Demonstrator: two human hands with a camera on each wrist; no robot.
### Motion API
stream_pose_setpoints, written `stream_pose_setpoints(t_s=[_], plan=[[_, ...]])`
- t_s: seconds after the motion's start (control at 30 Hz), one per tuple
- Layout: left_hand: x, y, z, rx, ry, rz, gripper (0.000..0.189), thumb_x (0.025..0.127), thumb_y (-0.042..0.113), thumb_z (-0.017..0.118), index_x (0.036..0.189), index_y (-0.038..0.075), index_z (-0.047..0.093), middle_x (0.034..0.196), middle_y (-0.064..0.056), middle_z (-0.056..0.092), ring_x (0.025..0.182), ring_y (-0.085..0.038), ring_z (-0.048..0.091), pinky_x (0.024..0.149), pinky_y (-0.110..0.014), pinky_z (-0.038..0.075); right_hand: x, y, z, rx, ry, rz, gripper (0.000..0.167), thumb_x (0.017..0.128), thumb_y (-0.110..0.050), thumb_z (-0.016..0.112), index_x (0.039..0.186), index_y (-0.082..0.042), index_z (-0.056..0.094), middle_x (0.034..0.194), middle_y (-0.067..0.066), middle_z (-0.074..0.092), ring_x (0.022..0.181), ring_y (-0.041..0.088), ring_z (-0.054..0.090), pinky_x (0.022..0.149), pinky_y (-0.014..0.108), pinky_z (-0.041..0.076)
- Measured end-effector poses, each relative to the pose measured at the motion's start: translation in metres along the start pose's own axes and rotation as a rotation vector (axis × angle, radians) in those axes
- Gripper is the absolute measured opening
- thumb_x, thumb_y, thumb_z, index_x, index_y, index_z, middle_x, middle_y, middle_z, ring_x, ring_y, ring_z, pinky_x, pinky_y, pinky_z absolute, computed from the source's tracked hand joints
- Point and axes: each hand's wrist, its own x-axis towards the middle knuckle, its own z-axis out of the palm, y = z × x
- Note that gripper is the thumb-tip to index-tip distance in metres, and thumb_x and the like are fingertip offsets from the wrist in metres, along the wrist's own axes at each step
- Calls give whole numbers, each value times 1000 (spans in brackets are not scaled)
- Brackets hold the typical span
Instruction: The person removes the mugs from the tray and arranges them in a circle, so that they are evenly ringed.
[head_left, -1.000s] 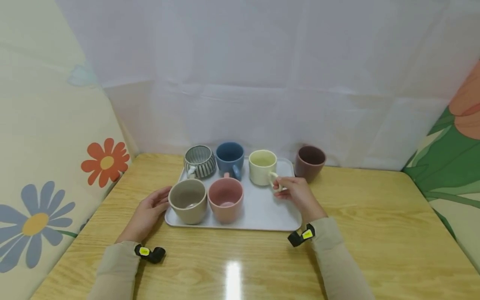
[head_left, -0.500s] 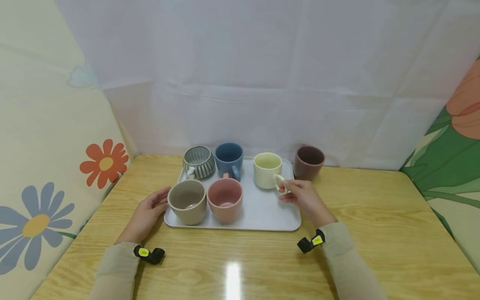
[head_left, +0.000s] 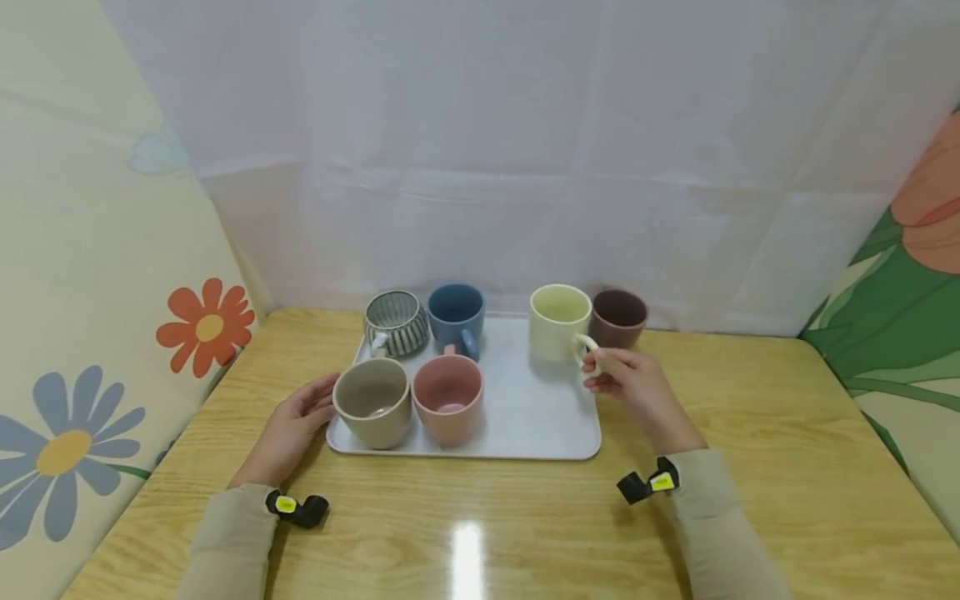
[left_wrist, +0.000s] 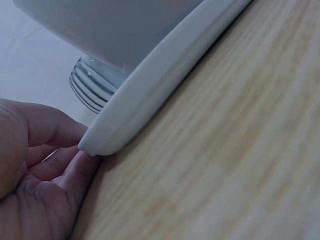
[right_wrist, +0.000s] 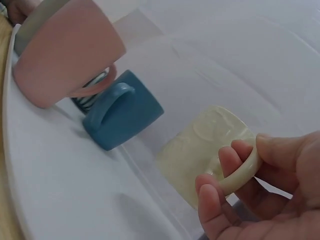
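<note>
My right hand (head_left: pixel 633 387) grips the handle of a pale yellow mug (head_left: pixel 558 321) over the tray's back right part. In the right wrist view fingers curl through the handle, and the yellow mug (right_wrist: pixel 205 150) hangs above the surface. At the left, my left hand (head_left: pixel 296 425) pinches the rim of the white tray (head_left: pixel 525 425) beside a taupe mug (head_left: pixel 375 408); the left wrist view shows the tray corner (left_wrist: pixel 117 130) between thumb and fingers. On the tray also stand a pink mug (head_left: pixel 450 404), a blue mug (head_left: pixel 456 317) and a striped grey mug (head_left: pixel 397 325).
A dark maroon cup (head_left: pixel 621 317) stands at the tray's right back side, partly hidden by the yellow mug. A white cloth (head_left: pixel 465 167) hangs behind the wooden table (head_left: pixel 375 533). Flower-printed cloths border both sides.
My right hand has carried the yellow mug to the right and then upward, towards the maroon cup. The left hand and the other mugs have stayed in place.
</note>
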Motion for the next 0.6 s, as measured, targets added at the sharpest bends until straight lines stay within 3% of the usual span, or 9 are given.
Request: stream_pose_setpoints(t_s=[0.17,0.6], plan=[[-1,1,0,-6,2,3,55,108,17,50,157,1,31,154,-23,43,119,9,48,96,-7,40,-2,-10,-6,52,-1,-40,27,107,-11,51,91,-8,72,88,3,69,79,14,66,75,26,58],[-2,4,0,10,7,-5,54,108,17,50,157,1,32,154,-23,43,119,8,48,95,-6,40,-14,-33,-19,101,9,-141,28,106,-14,54,90,-12,77,90,3,70,79,16,69,77,28,60]])
